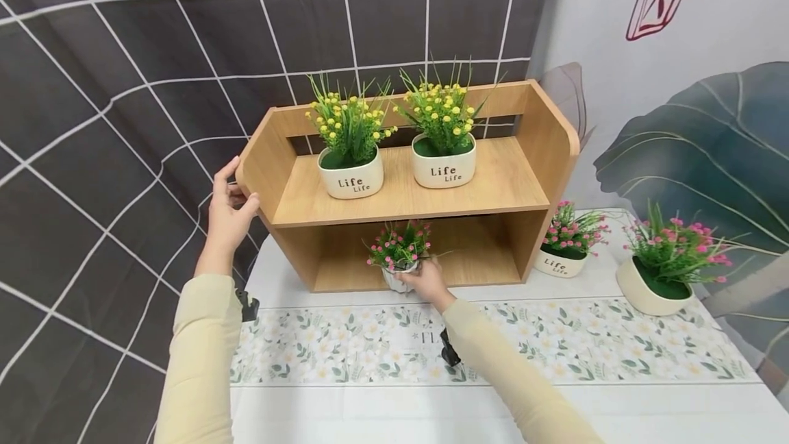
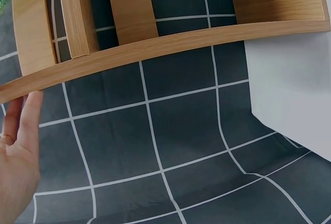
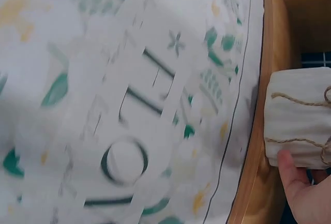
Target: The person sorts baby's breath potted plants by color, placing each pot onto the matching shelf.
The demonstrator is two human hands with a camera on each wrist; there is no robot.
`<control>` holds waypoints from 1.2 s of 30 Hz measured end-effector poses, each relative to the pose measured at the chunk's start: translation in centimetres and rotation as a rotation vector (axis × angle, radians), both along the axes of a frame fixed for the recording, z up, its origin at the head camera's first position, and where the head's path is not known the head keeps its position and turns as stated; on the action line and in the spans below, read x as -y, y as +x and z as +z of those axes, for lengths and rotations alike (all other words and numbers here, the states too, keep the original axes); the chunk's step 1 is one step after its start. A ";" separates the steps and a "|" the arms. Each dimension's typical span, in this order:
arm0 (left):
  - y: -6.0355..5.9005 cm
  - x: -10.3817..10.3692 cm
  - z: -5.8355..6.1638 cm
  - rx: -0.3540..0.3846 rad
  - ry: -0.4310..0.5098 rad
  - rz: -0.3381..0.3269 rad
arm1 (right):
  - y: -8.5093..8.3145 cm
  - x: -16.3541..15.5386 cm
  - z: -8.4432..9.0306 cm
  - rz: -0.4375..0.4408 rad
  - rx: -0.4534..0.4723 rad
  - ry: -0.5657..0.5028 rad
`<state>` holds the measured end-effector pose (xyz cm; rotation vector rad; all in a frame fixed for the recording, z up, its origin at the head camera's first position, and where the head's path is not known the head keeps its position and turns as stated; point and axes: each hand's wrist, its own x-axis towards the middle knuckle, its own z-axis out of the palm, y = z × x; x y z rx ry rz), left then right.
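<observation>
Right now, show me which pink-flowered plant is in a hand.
The pink-flowered plant in the white, twine-tied pot: the right hand grips it; the two other pink plants stand untouched.

“Life” on pots [image 1: 445,168], cloth lettering [image 3: 144,101] unclear

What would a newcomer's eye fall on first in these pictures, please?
Probably the two yellow-flowered pots, side by side on the upper level of the wooden shelf unit. Below them, the right hand holds a pink-flowered pot at the lower compartment, while the left hand touches the unit's left side panel.
</observation>
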<state>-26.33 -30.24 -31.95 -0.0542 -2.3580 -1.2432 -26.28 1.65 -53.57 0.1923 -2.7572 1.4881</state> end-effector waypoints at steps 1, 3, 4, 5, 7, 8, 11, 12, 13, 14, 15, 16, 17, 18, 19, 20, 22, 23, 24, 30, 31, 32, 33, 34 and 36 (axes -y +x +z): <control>0.0 0.0 0.0 -0.001 -0.003 0.003 | 0.0 0.3 0.1 0.006 0.005 -0.004; -0.1 0.1 0.0 -0.003 -0.004 0.002 | 0.0 0.8 0.2 0.008 0.008 -0.002; -0.1 0.1 0.0 -0.004 -0.007 0.002 | 0.0 1.1 0.3 0.006 0.012 -0.001; -0.2 0.0 0.0 -0.006 -0.006 0.000 | 0.0 1.3 0.4 0.003 0.016 0.002; -0.3 0.0 0.1 -0.008 -0.004 -0.004 | -0.1 1.6 0.7 0.004 0.019 0.002; -0.3 0.0 0.2 -0.011 0.000 -0.007 | -0.1 1.8 0.8 0.005 0.026 0.001; -0.5 -0.2 0.3 -0.017 0.010 -0.015 | -0.2 2.1 1.1 0.003 0.048 -0.002; -0.6 -0.2 0.3 -0.017 0.011 -0.020 | -0.3 2.2 1.1 -0.002 0.055 -0.009; -0.6 -0.3 0.3 -0.019 0.013 -0.027 | -0.3 2.3 1.2 -0.009 0.063 -0.016; -0.7 -0.4 0.3 -0.018 0.014 -0.033 | -0.4 2.3 1.2 -0.015 0.063 -0.024; -0.7 -0.5 0.3 -0.015 0.010 -0.035 | -0.4 2.4 1.2 -0.021 0.061 -0.030; -0.8 -0.5 0.3 -0.014 0.007 -0.037 | -0.4 2.5 1.1 -0.026 0.061 -0.040; -0.7 -0.5 0.3 -0.013 0.005 -0.037 | -0.5 2.6 1.1 -0.031 0.066 -0.049; -0.7 -0.5 0.2 -0.012 0.004 -0.036 | -0.5 2.7 1.1 -0.031 0.062 -0.053; -0.7 -0.5 0.2 -0.012 0.002 -0.034 | -0.5 2.8 1.0 -0.030 0.059 -0.053; -0.7 -0.4 0.1 -0.011 -0.001 -0.029 | -0.4 3.0 1.0 -0.032 0.059 -0.050; -0.6 -0.3 0.0 -0.014 -0.003 -0.024 | -0.3 3.2 0.9 -0.038 0.064 -0.044; -0.6 -0.3 -0.1 -0.016 -0.006 -0.025 | -0.2 3.3 0.9 -0.044 0.059 -0.034; -0.6 -0.2 -0.2 -0.018 -0.008 -0.026 | -0.1 3.4 0.8 -0.057 0.052 -0.023; -0.6 -0.1 -0.5 -0.023 -0.012 -0.034 | 1.1 3.3 0.2 -0.122 0.053 -0.055; -0.6 0.0 -0.5 -0.025 -0.011 -0.033 | 1.2 3.2 0.1 -0.127 0.048 -0.087; -0.6 0.0 -0.5 -0.026 -0.008 -0.033 | 1.4 3.2 -0.1 -0.133 0.042 -0.124; -0.6 0.1 -0.5 -0.029 -0.007 -0.031 | 1.5 3.2 -0.2 -0.137 0.028 -0.161; -0.5 0.2 -0.5 -0.029 -0.006 -0.027 | 1.5 3.2 -0.3 -0.142 0.009 -0.192; -0.4 0.5 -0.4 -0.032 -0.003 -0.016 | 1.6 3.4 -0.5 -0.148 -0.028 -0.243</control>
